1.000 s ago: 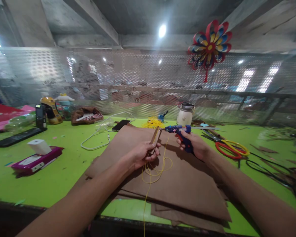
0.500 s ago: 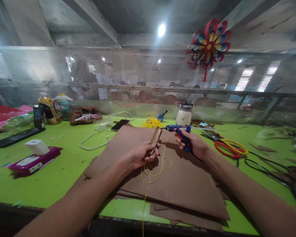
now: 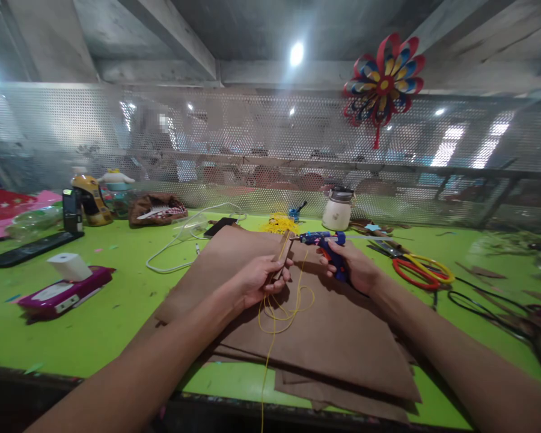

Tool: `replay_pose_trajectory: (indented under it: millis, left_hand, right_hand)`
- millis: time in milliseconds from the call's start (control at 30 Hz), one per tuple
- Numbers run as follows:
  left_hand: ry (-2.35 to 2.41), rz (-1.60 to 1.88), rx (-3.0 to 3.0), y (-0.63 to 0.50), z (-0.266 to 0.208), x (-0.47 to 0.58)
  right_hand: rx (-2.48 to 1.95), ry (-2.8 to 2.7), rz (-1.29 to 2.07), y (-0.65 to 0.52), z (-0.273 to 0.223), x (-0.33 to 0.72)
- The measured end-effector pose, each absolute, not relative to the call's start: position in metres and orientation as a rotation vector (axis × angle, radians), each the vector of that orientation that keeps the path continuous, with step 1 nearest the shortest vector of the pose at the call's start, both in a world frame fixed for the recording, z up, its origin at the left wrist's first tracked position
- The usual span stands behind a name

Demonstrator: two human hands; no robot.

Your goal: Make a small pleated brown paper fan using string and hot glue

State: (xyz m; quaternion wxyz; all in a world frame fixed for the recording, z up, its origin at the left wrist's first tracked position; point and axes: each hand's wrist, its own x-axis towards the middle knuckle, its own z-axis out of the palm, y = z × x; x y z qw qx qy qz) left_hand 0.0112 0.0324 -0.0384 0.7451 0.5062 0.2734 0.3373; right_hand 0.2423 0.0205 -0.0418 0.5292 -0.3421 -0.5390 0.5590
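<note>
My left hand [image 3: 265, 279] grips a narrow folded strip of brown cardboard [image 3: 285, 248], its upper end pointing away from me. A yellow cord [image 3: 293, 314] runs along the strip, loops loosely below the hand and trails over the front edge. My right hand [image 3: 349, 264] is closed around the handle of a blue glue gun [image 3: 336, 246] with an orange trigger. The gun's nozzle points left and is at or very near the strip's upper part; contact cannot be made out. A pale glue stick [image 3: 365, 237] sticks out behind the gun.
Brown cardboard sheets [image 3: 333, 337] lie stacked under my hands on the green table [image 3: 130, 325]. To the right are red- and yellow-handled scissors [image 3: 421, 270] and black cable. Behind stand a white bottle [image 3: 338, 211] and yellow shreds [image 3: 279, 223]. A purple pack [image 3: 67, 294] lies left.
The cardboard strip has turned slightly in my left hand and now appears narrower. The glue gun has shifted a little left and down, its nozzle still by the strip.
</note>
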Motion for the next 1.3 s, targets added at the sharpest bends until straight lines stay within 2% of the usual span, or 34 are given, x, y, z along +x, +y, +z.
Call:
replay_pose_trajectory:
  millis: [367,900,1300]
  left_hand:
    - [0.588,0.729,1.085,0.031,-0.037,0.010]
    - [0.502,0.698,1.087,0.029,-0.034,0.010]
    - [0.499,0.702,1.054,0.030,-0.033,0.009]
  right_hand:
    - [-0.783,-1.162,1.334,0.027,-0.037,0.255]
    - [-0.782,-1.292,1.342,0.025,-0.042,0.246]
    - [-0.747,-1.286,1.470,0.021,-0.046,0.242]
